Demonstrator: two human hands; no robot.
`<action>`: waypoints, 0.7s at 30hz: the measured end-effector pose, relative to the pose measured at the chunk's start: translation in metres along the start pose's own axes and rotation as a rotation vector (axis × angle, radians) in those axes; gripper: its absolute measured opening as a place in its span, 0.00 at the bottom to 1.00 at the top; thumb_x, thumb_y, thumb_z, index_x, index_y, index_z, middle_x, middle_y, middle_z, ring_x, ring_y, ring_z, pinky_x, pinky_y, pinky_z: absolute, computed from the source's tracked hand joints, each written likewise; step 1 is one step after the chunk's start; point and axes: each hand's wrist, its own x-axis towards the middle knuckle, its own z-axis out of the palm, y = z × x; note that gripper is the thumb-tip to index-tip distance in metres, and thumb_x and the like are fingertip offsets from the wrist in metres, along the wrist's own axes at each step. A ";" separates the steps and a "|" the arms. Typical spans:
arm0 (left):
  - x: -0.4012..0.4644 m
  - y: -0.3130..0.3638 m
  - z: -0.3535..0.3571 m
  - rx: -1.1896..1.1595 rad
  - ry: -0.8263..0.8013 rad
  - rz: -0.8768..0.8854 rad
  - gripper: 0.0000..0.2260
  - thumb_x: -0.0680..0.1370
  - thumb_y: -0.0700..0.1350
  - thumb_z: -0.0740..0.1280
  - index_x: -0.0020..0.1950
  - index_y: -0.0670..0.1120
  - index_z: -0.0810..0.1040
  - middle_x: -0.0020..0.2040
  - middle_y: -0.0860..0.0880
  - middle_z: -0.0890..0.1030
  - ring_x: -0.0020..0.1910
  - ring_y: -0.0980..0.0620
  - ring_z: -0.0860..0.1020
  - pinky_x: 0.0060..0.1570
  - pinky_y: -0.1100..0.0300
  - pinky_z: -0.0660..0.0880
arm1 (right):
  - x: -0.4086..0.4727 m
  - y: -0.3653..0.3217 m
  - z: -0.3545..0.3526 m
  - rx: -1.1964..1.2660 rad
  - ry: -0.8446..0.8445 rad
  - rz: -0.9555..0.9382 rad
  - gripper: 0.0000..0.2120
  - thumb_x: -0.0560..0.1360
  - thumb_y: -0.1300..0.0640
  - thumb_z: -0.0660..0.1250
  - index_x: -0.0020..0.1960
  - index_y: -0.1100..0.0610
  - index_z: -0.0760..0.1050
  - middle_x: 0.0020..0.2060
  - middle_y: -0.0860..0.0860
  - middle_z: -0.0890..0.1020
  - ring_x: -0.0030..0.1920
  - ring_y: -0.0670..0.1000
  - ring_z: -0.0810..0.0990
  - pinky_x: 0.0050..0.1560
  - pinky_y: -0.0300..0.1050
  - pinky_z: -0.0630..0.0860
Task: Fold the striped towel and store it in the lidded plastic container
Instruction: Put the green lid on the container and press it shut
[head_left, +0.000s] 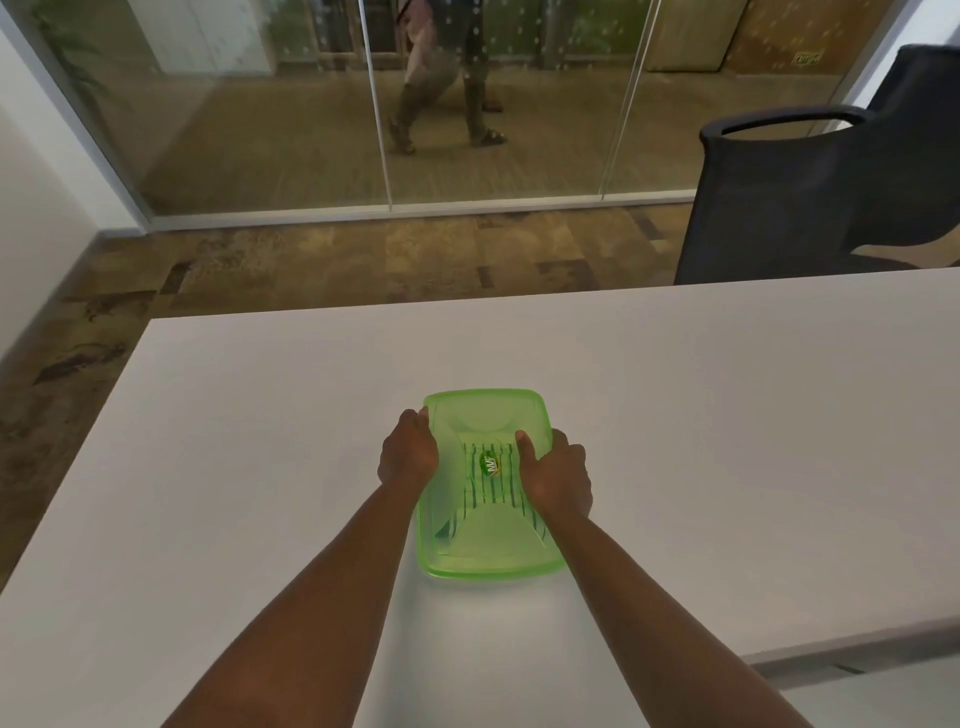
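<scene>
Green translucent plastic, the lidded container (485, 551) sits on the white table (234, 467) at lower centre of the frame, its lid (488, 410) on. Through the lid shows the striped towel (493, 488), folded inside. Both forearms reach up from the bottom edge. Left hand (408, 454) curls its fingers over the container's left rim; right hand (556, 475) presses on the right side, thumb laid on the lid. Beyond the table, upper right, stands a dark office chair (821, 202) before a glass wall (363, 104).
</scene>
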 end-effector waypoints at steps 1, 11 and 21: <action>0.000 -0.001 0.001 -0.003 0.007 0.004 0.20 0.81 0.53 0.48 0.53 0.40 0.71 0.55 0.38 0.79 0.54 0.40 0.75 0.45 0.55 0.65 | 0.000 0.001 0.001 -0.008 0.001 -0.004 0.29 0.77 0.39 0.54 0.70 0.57 0.63 0.62 0.60 0.71 0.62 0.62 0.73 0.58 0.54 0.72; -0.002 -0.005 0.005 -0.130 0.049 0.037 0.17 0.81 0.53 0.51 0.34 0.47 0.61 0.48 0.36 0.78 0.49 0.37 0.76 0.41 0.56 0.63 | 0.018 0.012 0.001 0.113 -0.038 0.110 0.25 0.78 0.39 0.49 0.48 0.60 0.69 0.45 0.58 0.77 0.52 0.60 0.77 0.46 0.48 0.69; -0.032 -0.007 0.003 0.259 0.005 -0.035 0.28 0.79 0.62 0.45 0.61 0.43 0.72 0.59 0.39 0.78 0.59 0.39 0.76 0.55 0.51 0.71 | 0.026 0.002 -0.001 0.088 0.022 0.174 0.29 0.78 0.38 0.49 0.58 0.63 0.69 0.55 0.61 0.79 0.55 0.61 0.77 0.48 0.49 0.71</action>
